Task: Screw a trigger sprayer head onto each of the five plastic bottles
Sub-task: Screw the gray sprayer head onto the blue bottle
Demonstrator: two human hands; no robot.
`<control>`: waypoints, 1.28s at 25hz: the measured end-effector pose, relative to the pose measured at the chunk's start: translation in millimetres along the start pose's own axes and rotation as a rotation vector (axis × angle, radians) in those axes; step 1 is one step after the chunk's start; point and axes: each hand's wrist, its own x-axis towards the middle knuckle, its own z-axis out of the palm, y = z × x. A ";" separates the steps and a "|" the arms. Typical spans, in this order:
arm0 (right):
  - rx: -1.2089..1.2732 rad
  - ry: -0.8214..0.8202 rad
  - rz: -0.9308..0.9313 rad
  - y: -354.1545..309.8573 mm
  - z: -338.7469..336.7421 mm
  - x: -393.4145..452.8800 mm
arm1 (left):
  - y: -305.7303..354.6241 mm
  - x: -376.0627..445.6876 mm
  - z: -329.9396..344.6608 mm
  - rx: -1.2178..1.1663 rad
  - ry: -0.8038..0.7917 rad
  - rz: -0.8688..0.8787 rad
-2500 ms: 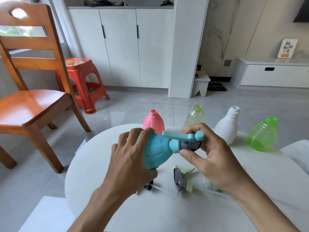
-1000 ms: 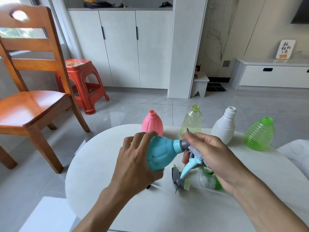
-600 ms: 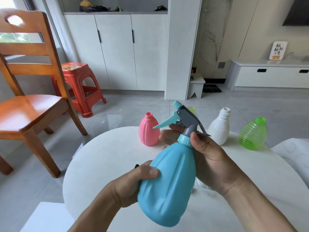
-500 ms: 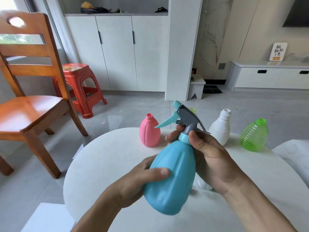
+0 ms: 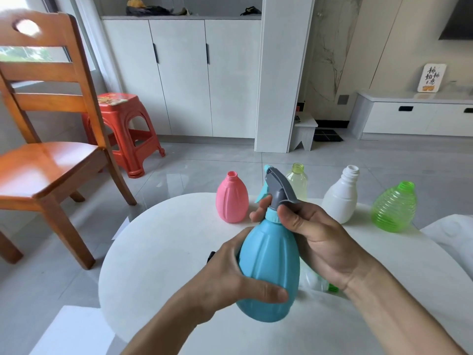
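Your left hand (image 5: 230, 280) wraps the lower body of the blue bottle (image 5: 268, 267), held upright above the bench (image 5: 158, 247). Your right hand (image 5: 320, 242) pinches the collar of its grey trigger sprayer head (image 5: 279, 190), fingers curled round the neck.

Both forearms bare to the frame edge, left hand (image 5: 230, 280) and right hand (image 5: 325, 242) gloveless, ringless, no sleeves.
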 end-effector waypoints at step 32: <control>-1.375 0.149 0.245 26.2 17.5 -6.4 | -88.7 78.6 -190.9 0.294 0.906 -0.150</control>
